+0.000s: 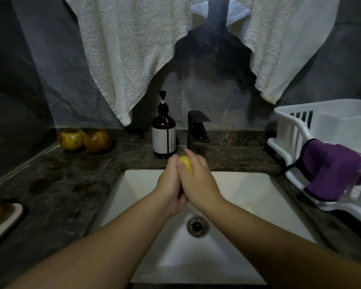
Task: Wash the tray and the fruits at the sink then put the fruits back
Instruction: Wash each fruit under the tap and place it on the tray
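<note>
Towels [133, 59]: pale, hung on the wall above the tap.
Surface [75, 174]: dark stone; carries soap bottle [164, 134] and white rack [313, 147] with purple cloth [331, 170].
Sink [248, 190]: white basin, black tap [197, 130] at rear.
Tray [6, 222]: pale, at left edge, partly out of view.
Two fruits [84, 140]: on the surface, far left, well apart from the hands.
Left hand [170, 184], right hand [198, 180]: both grips curled round the yellow fruit [186, 162], pressed between the palms over the basin just before the tap; long axis indiscernible.
</note>
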A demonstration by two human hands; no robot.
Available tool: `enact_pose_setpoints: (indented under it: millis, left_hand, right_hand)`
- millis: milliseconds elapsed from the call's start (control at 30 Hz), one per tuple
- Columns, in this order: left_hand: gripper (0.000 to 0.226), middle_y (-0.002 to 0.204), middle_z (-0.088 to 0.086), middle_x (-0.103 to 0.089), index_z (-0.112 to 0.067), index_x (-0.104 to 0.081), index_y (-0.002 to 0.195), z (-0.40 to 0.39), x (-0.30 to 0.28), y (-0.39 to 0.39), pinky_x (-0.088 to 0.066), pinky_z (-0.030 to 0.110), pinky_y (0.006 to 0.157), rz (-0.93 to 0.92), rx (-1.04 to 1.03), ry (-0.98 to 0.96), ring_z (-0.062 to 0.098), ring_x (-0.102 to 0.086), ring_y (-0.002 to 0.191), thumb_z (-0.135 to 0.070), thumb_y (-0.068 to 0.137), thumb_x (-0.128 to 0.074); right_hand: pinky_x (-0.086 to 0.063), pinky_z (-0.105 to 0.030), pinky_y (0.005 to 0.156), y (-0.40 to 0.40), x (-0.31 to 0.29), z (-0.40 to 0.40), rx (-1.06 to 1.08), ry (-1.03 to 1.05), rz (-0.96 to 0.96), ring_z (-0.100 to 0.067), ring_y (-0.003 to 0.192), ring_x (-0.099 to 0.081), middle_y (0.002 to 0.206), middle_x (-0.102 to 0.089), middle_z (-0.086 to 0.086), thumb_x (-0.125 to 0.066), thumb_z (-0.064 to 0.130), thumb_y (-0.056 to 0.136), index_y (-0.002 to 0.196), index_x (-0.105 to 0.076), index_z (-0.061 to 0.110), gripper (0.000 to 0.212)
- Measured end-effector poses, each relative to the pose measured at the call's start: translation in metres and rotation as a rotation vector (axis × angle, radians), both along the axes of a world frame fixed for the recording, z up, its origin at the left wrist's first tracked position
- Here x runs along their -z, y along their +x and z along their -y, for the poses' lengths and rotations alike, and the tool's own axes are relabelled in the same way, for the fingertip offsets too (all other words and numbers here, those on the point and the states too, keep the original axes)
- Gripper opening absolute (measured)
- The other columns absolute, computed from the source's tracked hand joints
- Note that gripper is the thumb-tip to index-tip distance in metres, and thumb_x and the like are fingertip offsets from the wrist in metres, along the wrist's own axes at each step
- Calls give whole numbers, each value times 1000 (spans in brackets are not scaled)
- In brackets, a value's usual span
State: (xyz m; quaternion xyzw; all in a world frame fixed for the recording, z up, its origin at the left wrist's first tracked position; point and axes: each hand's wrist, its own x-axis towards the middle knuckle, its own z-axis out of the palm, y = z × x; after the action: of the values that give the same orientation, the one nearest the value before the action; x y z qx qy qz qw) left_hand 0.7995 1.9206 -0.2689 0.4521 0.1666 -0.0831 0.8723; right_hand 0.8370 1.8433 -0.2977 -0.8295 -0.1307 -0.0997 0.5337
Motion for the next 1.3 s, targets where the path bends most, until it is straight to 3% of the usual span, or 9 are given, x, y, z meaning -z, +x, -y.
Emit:
enact_pose_setpoints:
  millis: [67, 167, 300, 433, 633, 800, 1000, 1133, 1300]
  left_hand:
    - [42, 116, 6, -74, -21, -69, 118, 0, 0, -2, -63, 30, 69, 4, 51, -23, 17, -71, 105, -57, 100, -54]
    - [47, 114, 12, -76, -20, -69, 120, -3, 1, 1, -63, 36, 66, -28, 25, 101, 26, -74, 103, -60, 97, -58]
    - [50, 123, 9, -75, -19, -69, 127, 3, -1, -1, -59, 31, 77, -9, -3, -32, 20, -71, 109, -58, 100, -54]
    - [63, 115, 13, -74, -19, -66, 126, -7, 3, 4, -64, 41, 75, -88, 125, 143, 28, -74, 100, -72, 93, -58]
    - [84, 117, 21, -72, -1, -64, 124, -14, 5, 9, -62, 39, 83, -141, 312, 83, 29, -74, 99, -68, 76, -75]
    - [58, 107, 23, -77, -5, -67, 124, -17, 10, 13, -65, 44, 81, -59, 237, -134, 32, -77, 99, -54, 94, -69]
    - [77, 104, 20, -75, -1, -65, 123, -27, 8, 10, -64, 37, 77, -89, 506, 69, 31, -75, 86, -56, 72, -79]
    - [70, 96, 18, -73, -16, -69, 124, -25, 13, 13, -65, 34, 63, -55, 505, 164, 28, -74, 74, -67, 76, -72]
    - [64, 77, 12, -74, -15, -72, 105, -24, 15, 16, -61, 30, 51, -33, 320, 220, 24, -75, 63, -74, 87, -59]
  right_hand:
    - [-41, -33, 107, 2, -4, 3, -2, -61, 103, -9, 129, -49, 143, -54, 10, -41, 47, 99, 141, -58, 33, 47]
    - [-49, -36, 95, 12, -9, 13, 5, 188, -127, -18, 115, -60, 121, -65, 5, -46, 47, 102, 128, -65, 32, 36]
    - [-42, -28, 96, 0, 0, 0, 32, -111, 168, -8, 118, -52, 130, -55, 9, -40, 47, 96, 132, -62, 35, 45]
    - [-49, -31, 82, 10, -9, 19, -53, 271, -161, -15, 106, -65, 109, -70, 8, -59, 41, 99, 112, -72, 36, 20]
    - [-52, -50, 100, 13, -26, 44, -45, 480, -430, -39, 109, -67, 111, -73, -17, -58, 35, 101, 110, -77, 18, 27]
    - [-42, -31, 90, 4, -18, 23, -67, -92, 15, -13, 112, -50, 122, -50, 5, -52, 35, 104, 135, -63, 32, 33]
    - [-54, -52, 96, 10, -31, 40, 31, 430, -344, -35, 103, -69, 101, -75, -14, -58, 31, 100, 97, -77, 19, 23]
    - [-52, -45, 98, 5, -29, 36, -19, 314, -416, -31, 107, -67, 111, -74, -12, -57, 38, 100, 109, -77, 21, 28]
    - [-44, -26, 87, -1, -23, 15, -64, 86, -63, -7, 107, -60, 113, -65, 14, -52, 33, 104, 119, -72, 32, 26]
